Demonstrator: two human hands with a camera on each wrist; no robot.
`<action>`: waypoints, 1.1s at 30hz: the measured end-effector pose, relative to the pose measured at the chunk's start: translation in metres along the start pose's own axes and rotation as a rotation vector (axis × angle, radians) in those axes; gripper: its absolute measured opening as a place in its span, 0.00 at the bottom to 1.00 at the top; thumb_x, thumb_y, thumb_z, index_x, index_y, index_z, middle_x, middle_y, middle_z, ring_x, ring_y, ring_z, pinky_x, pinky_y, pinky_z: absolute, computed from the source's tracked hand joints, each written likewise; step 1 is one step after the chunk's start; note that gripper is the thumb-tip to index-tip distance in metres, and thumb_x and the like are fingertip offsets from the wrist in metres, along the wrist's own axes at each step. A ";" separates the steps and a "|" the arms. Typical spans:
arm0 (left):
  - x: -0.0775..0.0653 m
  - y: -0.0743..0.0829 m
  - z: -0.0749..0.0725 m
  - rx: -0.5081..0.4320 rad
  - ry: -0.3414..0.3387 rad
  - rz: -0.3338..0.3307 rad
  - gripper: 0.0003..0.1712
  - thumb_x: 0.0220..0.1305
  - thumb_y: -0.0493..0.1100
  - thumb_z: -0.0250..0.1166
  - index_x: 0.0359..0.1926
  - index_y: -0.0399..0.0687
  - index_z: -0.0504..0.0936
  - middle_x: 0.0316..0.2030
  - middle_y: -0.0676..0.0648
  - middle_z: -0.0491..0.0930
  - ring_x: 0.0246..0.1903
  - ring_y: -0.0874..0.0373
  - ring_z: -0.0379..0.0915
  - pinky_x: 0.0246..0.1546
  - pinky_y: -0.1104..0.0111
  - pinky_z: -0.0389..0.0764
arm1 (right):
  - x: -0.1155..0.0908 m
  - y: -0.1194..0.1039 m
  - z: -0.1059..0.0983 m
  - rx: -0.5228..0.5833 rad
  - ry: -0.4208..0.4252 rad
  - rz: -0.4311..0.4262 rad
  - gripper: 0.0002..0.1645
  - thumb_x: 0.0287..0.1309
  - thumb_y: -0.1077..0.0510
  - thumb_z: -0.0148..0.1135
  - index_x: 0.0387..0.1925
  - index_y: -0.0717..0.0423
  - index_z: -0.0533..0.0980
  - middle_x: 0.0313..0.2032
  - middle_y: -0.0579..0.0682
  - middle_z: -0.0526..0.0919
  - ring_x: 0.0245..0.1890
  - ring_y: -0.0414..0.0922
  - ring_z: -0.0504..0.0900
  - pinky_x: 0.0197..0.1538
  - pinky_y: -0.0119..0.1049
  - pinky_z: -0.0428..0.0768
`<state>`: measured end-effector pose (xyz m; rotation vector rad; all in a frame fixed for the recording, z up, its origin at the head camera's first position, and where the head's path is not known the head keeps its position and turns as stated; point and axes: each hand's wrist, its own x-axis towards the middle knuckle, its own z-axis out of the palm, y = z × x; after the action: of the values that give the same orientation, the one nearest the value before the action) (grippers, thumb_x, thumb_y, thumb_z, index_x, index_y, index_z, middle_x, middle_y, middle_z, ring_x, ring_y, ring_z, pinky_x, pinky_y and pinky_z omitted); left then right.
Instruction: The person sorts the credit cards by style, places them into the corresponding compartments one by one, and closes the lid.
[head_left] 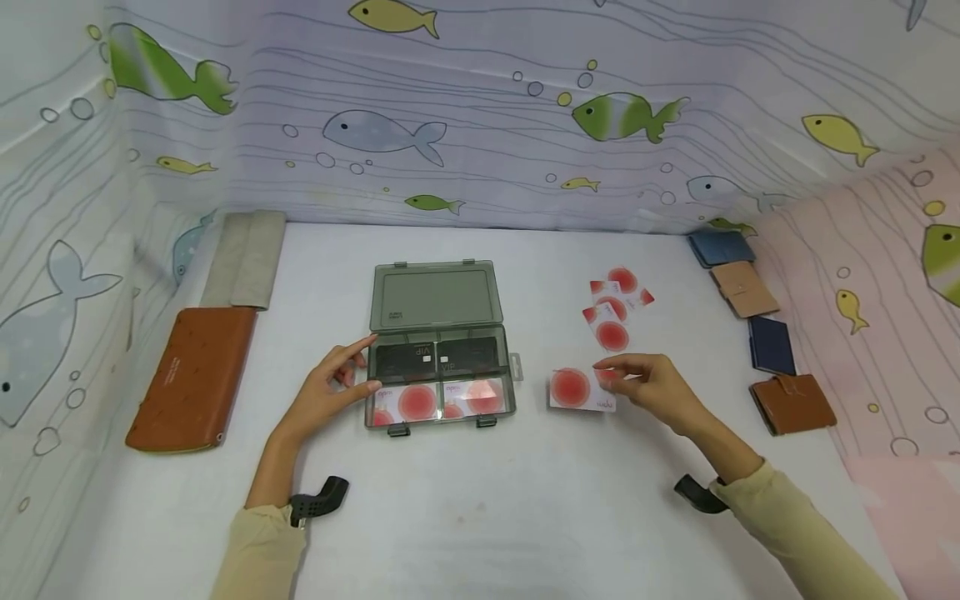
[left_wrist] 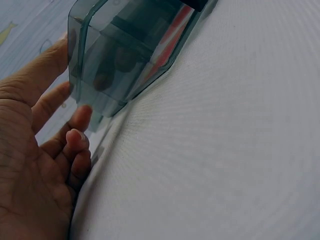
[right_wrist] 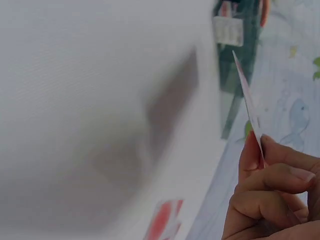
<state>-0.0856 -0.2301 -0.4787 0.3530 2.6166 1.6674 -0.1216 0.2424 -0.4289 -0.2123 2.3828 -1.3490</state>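
A translucent grey-green plastic box (head_left: 437, 296) lies with its lid folded back on the white table. Its tray holds black cards marked VIP (head_left: 468, 355) in the far compartments and white-and-red cards (head_left: 417, 403) in the near ones. My left hand (head_left: 330, 390) rests thumb and forefinger against the box's left side, the other fingers loosely bent. To the right of the box, my right hand (head_left: 651, 388) pinches a white card with a red circle (head_left: 570, 388) by its right end. In the right wrist view the card (right_wrist: 248, 100) is edge-on above the table.
Several similar red-and-white cards (head_left: 612, 336) lie overlapping behind the right hand. Brown (head_left: 195, 379) and grey (head_left: 247, 258) wallets are at the left. Blue (head_left: 722, 248), tan (head_left: 744, 288), navy (head_left: 772, 346) and brown (head_left: 795, 404) small wallets line the right edge.
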 end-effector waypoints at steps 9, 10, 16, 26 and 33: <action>-0.001 -0.001 0.000 -0.019 0.006 0.003 0.37 0.58 0.29 0.70 0.69 0.34 0.69 0.42 0.36 0.68 0.31 0.47 0.57 0.35 0.66 0.64 | 0.029 -0.042 0.039 0.101 -0.027 0.047 0.18 0.60 0.59 0.68 0.51 0.62 0.83 0.30 0.50 0.77 0.26 0.42 0.70 0.27 0.32 0.70; -0.001 -0.001 0.000 -0.022 0.005 0.002 0.37 0.58 0.30 0.70 0.69 0.34 0.69 0.42 0.36 0.68 0.31 0.47 0.57 0.35 0.66 0.64 | 0.032 -0.045 0.045 0.107 -0.034 0.049 0.17 0.60 0.59 0.68 0.50 0.61 0.83 0.31 0.50 0.78 0.26 0.42 0.71 0.27 0.32 0.70; -0.001 -0.001 -0.001 -0.019 0.003 -0.008 0.38 0.58 0.31 0.70 0.69 0.36 0.69 0.42 0.37 0.69 0.31 0.46 0.57 0.35 0.65 0.64 | 0.049 -0.064 0.082 0.144 -0.075 0.030 0.16 0.57 0.64 0.68 0.49 0.60 0.84 0.39 0.52 0.83 0.32 0.44 0.72 0.27 0.30 0.70; 0.001 0.002 -0.001 -0.016 -0.002 -0.007 0.38 0.58 0.31 0.71 0.69 0.37 0.69 0.43 0.35 0.69 0.32 0.46 0.57 0.35 0.64 0.64 | 0.070 -0.084 0.139 0.181 -0.153 0.002 0.14 0.59 0.66 0.66 0.48 0.62 0.83 0.25 0.50 0.82 0.26 0.45 0.75 0.28 0.33 0.71; 0.000 0.002 -0.002 -0.013 -0.001 -0.011 0.38 0.58 0.31 0.71 0.69 0.37 0.69 0.43 0.35 0.69 0.32 0.46 0.58 0.36 0.65 0.65 | 0.074 -0.096 0.172 0.097 -0.120 -0.029 0.12 0.57 0.66 0.69 0.43 0.60 0.85 0.25 0.51 0.83 0.25 0.39 0.73 0.26 0.30 0.69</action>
<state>-0.0852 -0.2314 -0.4756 0.3387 2.6009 1.6805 -0.1248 0.0328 -0.4452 -0.2929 2.2182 -1.4201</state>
